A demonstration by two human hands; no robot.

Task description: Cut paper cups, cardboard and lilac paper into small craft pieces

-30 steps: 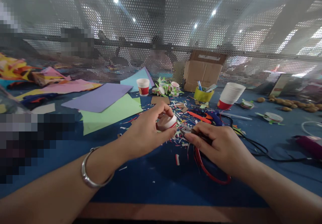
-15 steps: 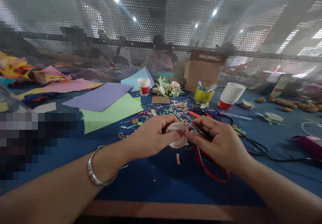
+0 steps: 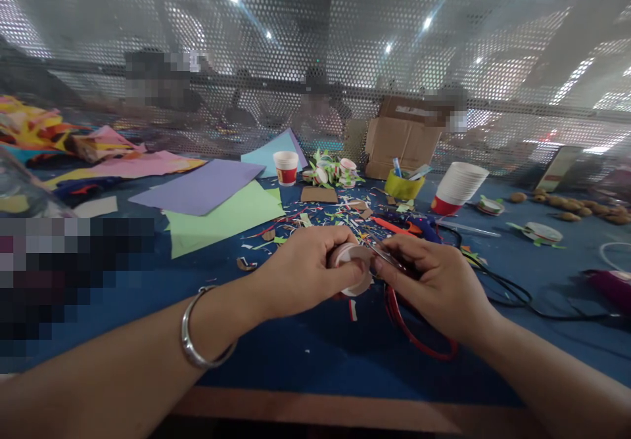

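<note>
From where I stand, a purple sheet point(image 3: 197, 188) at left overlaps a green sheet point(image 3: 224, 222) on the blue desk point(image 3: 276, 360). A single paper cup point(image 3: 286, 168) stands upright on the far side. Nearer, the left hand point(image 3: 310, 268) has its grip clamped round a shallow cup piece point(image 3: 351, 253), held up near the middle, thumb inside. Beyond it sits a cluster of green-trimmed pieces point(image 3: 323, 174) — these look finished. Paper scraps point(image 3: 340, 212) litter the middle.

Just right of the cup piece are the scissors point(image 3: 388, 255), the right hand's point(image 3: 438, 284) grip wrapped round them; whether the blades are apart, I can't tell. I see no green trim on the held piece — to my eye it's cut low but undecorated. Farther right, a tilted cup stack point(image 3: 458, 189) looks uncut, and two more trimmed pieces point(image 3: 542, 232) lie apart.
</note>
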